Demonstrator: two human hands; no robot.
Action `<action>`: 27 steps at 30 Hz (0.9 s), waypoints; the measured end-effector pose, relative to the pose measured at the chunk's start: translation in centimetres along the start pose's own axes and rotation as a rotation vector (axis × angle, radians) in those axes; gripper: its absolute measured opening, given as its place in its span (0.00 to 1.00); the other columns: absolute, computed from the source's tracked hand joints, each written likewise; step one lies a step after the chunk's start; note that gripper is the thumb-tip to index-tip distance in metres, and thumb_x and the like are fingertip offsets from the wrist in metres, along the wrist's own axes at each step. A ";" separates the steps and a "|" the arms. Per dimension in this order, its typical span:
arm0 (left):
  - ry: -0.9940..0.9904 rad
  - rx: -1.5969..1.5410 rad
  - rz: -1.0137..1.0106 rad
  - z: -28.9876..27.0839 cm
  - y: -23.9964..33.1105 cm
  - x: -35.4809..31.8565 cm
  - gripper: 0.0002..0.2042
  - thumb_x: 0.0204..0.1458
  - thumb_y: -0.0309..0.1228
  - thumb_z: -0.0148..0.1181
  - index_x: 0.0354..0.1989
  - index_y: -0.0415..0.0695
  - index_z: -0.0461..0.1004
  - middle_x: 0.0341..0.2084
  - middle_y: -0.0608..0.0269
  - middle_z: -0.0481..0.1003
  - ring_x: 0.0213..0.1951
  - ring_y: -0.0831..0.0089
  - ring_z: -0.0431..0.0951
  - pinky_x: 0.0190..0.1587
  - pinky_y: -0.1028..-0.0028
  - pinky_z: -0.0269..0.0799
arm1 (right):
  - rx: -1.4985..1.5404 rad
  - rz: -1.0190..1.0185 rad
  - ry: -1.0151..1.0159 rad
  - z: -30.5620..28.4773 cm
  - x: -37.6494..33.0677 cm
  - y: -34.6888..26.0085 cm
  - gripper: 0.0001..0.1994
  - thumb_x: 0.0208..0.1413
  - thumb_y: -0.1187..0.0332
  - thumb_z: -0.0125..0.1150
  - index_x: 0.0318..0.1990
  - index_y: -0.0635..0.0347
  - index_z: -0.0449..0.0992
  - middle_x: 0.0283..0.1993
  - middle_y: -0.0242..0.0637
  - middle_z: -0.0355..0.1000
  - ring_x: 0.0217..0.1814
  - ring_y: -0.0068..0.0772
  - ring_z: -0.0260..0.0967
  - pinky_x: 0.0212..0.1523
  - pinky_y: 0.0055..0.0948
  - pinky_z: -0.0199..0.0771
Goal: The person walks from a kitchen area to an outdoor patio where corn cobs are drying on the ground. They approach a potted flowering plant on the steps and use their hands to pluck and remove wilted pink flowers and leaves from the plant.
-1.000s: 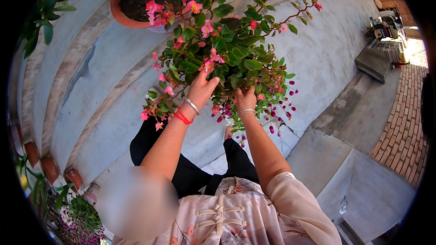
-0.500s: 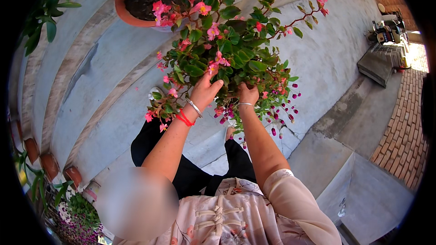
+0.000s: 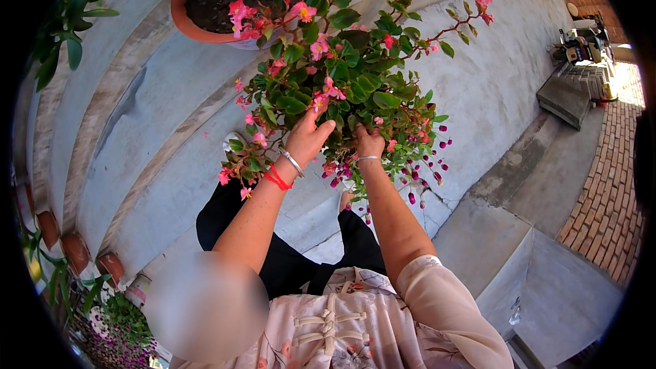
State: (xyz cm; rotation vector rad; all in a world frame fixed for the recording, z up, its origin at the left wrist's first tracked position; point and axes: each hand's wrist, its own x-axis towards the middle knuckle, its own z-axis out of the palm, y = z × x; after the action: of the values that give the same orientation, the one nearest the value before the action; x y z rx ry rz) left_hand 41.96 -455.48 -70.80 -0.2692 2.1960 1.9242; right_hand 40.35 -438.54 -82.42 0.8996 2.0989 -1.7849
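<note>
A leafy begonia (image 3: 355, 85) with pink blossoms fills the upper middle of the head view, in front of my body. My left hand (image 3: 311, 135), with a silver bangle and red cords at its wrist, grips into the plant's near left side. Leaves hide most of its fingers, while the thumb shows. Beside it, my right hand (image 3: 370, 142) is closed among the lower stems and leaves, its fingertips partly covered. Whether a pot sits under the foliage cannot be seen. Small purple globe-shaped flowers (image 3: 413, 171) hang just right of this hand.
Behind the begonia stands a terracotta pot (image 3: 183, 10) with soil and a thick stem. Curved concrete steps (image 3: 130, 102) run along the left. More potted plants (image 3: 119, 321) stand at lower left. A concrete ledge (image 3: 488, 246) and brick paving (image 3: 605, 212) lie at right.
My right hand has shifted slightly left and up among the leaves, and its fingers have changed their bend. My left hand keeps its place on the plant.
</note>
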 end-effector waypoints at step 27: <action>0.048 -0.045 0.004 0.2 0.7 -0.2 0.23 0.49 0.28 0.48 0.55 0.40 0.54 0.53 0.54 0.57 0.56 0.68 0.56 0.52 0.73 0.57 | 0.135 0.121 -0.244 -2.5 -4.6 0.2 0.09 0.54 0.69 0.45 0.35 0.62 0.70 0.20 0.30 0.67 0.14 0.20 0.63 0.15 0.16 0.62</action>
State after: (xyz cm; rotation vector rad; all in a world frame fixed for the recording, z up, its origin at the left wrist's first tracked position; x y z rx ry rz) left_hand 41.97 -455.18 -70.08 -0.3224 2.1867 1.9914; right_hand 44.55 -437.53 -79.55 0.7782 1.7563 -1.8844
